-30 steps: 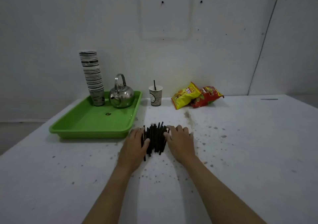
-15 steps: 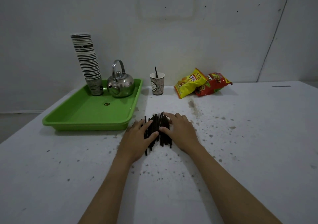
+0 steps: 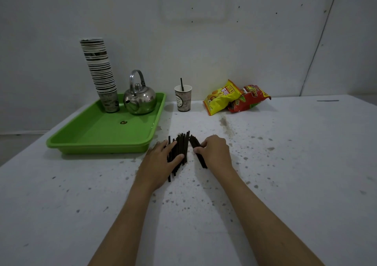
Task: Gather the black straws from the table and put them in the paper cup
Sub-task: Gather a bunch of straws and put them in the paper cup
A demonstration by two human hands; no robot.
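A pile of black straws (image 3: 181,146) lies on the white table, just right of the green tray's near corner. My left hand (image 3: 161,161) rests on the pile's left side, thumb laid across the straws. My right hand (image 3: 215,152) has its fingers curled around a few straws (image 3: 193,141) split off to the right of the pile. The paper cup (image 3: 183,100) stands upright at the back of the table, near the wall, with one black straw (image 3: 181,84) sticking out of it.
A green tray (image 3: 98,141) at the left holds a tall stack of paper cups (image 3: 100,71) and a steel kettle (image 3: 140,100). Two snack bags, yellow (image 3: 221,98) and red (image 3: 250,99), lie right of the cup. The tabletop is speckled with dark stains.
My right hand has drawn a few straws rightward out of the pile, leaving a gap. My left hand stays on the main pile. The view has tilted slightly.
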